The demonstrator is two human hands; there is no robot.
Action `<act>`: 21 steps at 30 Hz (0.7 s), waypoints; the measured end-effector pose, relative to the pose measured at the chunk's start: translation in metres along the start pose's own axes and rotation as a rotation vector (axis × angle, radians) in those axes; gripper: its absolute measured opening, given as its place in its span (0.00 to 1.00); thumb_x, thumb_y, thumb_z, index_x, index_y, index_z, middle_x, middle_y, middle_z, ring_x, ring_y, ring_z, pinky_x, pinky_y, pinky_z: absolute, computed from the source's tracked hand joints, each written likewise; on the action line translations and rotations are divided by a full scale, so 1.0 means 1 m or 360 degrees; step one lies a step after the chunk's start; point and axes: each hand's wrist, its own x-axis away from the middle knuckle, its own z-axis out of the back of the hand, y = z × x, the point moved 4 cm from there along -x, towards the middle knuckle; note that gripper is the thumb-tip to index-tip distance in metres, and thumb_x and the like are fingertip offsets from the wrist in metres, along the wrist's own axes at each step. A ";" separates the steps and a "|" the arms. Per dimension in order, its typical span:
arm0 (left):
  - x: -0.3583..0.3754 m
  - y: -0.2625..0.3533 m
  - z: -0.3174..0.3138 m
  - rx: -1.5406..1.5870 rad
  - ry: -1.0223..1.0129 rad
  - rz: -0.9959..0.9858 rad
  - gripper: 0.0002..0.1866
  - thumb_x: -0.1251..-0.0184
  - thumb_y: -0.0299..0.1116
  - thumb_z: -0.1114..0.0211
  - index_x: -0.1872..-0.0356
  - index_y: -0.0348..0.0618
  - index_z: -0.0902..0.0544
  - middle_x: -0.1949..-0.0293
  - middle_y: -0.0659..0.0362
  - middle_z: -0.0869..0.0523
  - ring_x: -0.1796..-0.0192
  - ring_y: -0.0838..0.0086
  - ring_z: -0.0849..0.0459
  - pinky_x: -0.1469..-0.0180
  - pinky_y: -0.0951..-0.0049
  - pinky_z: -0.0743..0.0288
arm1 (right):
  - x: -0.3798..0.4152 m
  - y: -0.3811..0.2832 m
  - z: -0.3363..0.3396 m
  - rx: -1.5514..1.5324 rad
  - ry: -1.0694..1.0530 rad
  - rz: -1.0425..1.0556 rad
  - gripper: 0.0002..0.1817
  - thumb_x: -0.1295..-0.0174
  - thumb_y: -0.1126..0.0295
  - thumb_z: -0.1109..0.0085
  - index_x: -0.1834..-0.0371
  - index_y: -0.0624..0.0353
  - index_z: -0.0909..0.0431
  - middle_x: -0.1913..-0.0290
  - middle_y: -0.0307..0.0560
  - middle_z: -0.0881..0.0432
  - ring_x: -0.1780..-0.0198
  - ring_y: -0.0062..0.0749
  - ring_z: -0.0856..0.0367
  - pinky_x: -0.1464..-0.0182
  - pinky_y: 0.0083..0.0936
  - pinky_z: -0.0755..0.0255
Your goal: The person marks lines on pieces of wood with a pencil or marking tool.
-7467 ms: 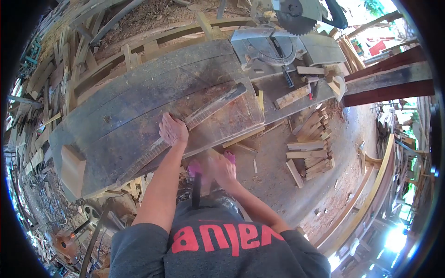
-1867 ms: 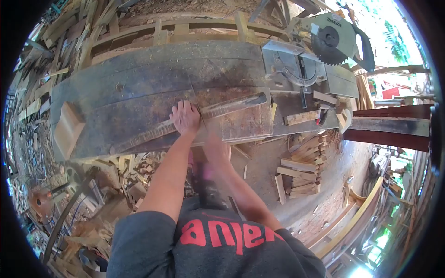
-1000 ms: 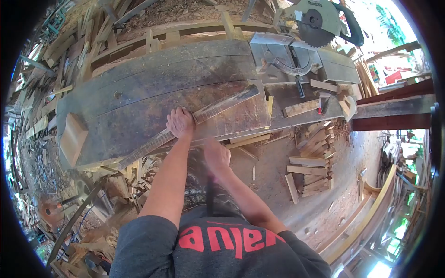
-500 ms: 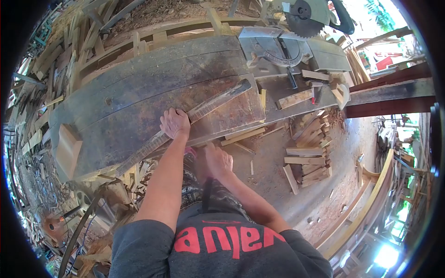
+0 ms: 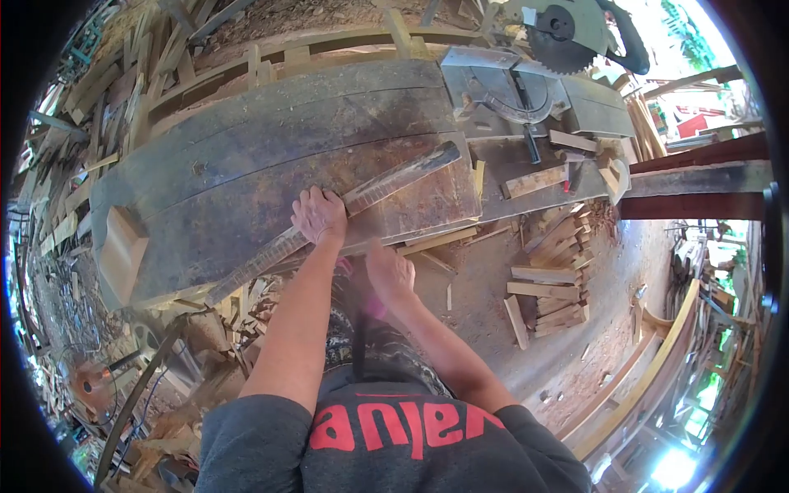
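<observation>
A long, weathered wooden strip (image 5: 394,182) with ruler-like cross marks lies slantwise on the workbench (image 5: 246,177). My left hand (image 5: 319,215) is closed over its middle, fingers wrapped across the far edge. Just off the bench's near edge, close to my body, is my right hand (image 5: 389,271), with its fingers curled and partly smeared by motion. A blurred pink patch (image 5: 374,307) shows beneath that wrist; I cannot make out what the hand holds.
At the bench's left end stands a pale wood block (image 5: 122,255). A circular saw (image 5: 563,41) with an exposed toothed blade sits at the far right, beside offcuts (image 5: 534,181). Stacked wood pieces (image 5: 546,292) lie on the floor to the right.
The view has shifted slightly, so the bench and saw sit further right. My right hand has moved a little toward the bench edge. My left hand stays on the strip.
</observation>
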 end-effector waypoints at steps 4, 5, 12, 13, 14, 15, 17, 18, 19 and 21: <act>-0.001 0.003 0.001 0.0008 0.0037 -0.0056 0.14 0.34 0.41 0.48 0.65 0.47 0.17 0.57 0.57 0.18 0.50 0.58 0.22 0.49 0.54 0.30 | -0.034 -0.009 -0.009 -0.0018 0.0088 0.0086 0.09 0.32 0.63 0.54 0.56 0.55 0.31 0.71 0.57 0.16 0.68 0.54 0.14 0.65 0.46 0.22; -0.002 0.003 0.001 0.0015 0.0032 -0.0048 0.14 0.34 0.41 0.48 0.65 0.46 0.17 0.57 0.57 0.18 0.51 0.58 0.22 0.49 0.54 0.30 | -0.035 -0.010 -0.008 0.0003 0.0115 0.0094 0.09 0.33 0.63 0.53 0.56 0.55 0.31 0.72 0.57 0.16 0.69 0.54 0.15 0.66 0.46 0.22; -0.001 0.001 -0.002 -0.0036 0.0062 -0.0092 0.14 0.34 0.41 0.48 0.66 0.46 0.17 0.57 0.56 0.17 0.51 0.58 0.21 0.50 0.54 0.29 | -0.013 -0.005 0.003 -0.0014 0.0042 0.0067 0.05 0.33 0.68 0.54 0.59 0.56 0.31 0.73 0.57 0.16 0.68 0.55 0.14 0.66 0.47 0.22; -0.002 0.002 -0.002 -0.0034 0.0062 -0.0091 0.14 0.34 0.41 0.48 0.66 0.46 0.17 0.57 0.56 0.17 0.52 0.58 0.21 0.50 0.54 0.29 | -0.030 -0.011 0.000 -0.0024 0.0074 0.0082 0.06 0.33 0.67 0.53 0.59 0.55 0.31 0.73 0.57 0.16 0.69 0.54 0.14 0.67 0.47 0.22; -0.002 0.003 -0.001 -0.0032 0.0061 -0.0087 0.14 0.34 0.41 0.48 0.66 0.46 0.17 0.57 0.56 0.17 0.52 0.58 0.21 0.50 0.54 0.29 | -0.039 -0.015 -0.001 -0.0034 0.0105 0.0099 0.06 0.33 0.66 0.53 0.59 0.55 0.30 0.72 0.57 0.16 0.69 0.53 0.14 0.67 0.47 0.22; -0.003 0.004 0.000 -0.0033 0.0071 -0.0099 0.14 0.34 0.41 0.48 0.66 0.46 0.17 0.57 0.56 0.17 0.52 0.58 0.21 0.50 0.54 0.29 | -0.037 -0.014 0.000 -0.0042 0.0117 0.0097 0.06 0.33 0.66 0.53 0.59 0.55 0.30 0.72 0.57 0.16 0.69 0.53 0.14 0.67 0.47 0.22; -0.002 0.004 -0.001 -0.0002 0.0081 -0.0082 0.13 0.34 0.41 0.48 0.67 0.45 0.18 0.58 0.56 0.17 0.52 0.57 0.21 0.50 0.54 0.29 | -0.020 -0.008 0.006 -0.0007 0.0056 0.0053 0.06 0.33 0.67 0.54 0.59 0.56 0.30 0.71 0.58 0.16 0.67 0.52 0.14 0.66 0.47 0.21; -0.002 0.004 -0.002 0.0004 0.0080 -0.0085 0.13 0.34 0.41 0.48 0.67 0.45 0.18 0.58 0.56 0.17 0.52 0.57 0.21 0.50 0.54 0.29 | -0.009 -0.006 0.010 -0.0003 0.0060 0.0050 0.06 0.33 0.67 0.54 0.59 0.56 0.30 0.71 0.58 0.16 0.67 0.52 0.14 0.66 0.47 0.21; -0.001 0.004 -0.001 -0.0007 0.0094 -0.0097 0.13 0.34 0.41 0.48 0.67 0.45 0.18 0.58 0.56 0.18 0.52 0.57 0.22 0.50 0.54 0.29 | 0.002 -0.002 0.013 -0.0004 0.0053 0.0034 0.05 0.33 0.69 0.55 0.60 0.57 0.30 0.70 0.58 0.16 0.66 0.53 0.14 0.66 0.47 0.21; -0.001 0.002 -0.003 -0.0027 0.0103 -0.0086 0.13 0.34 0.41 0.48 0.67 0.46 0.18 0.58 0.56 0.18 0.52 0.58 0.22 0.50 0.55 0.29 | 0.002 -0.001 0.012 -0.0003 0.0024 0.0032 0.05 0.33 0.71 0.56 0.60 0.57 0.31 0.70 0.59 0.16 0.65 0.53 0.14 0.65 0.47 0.21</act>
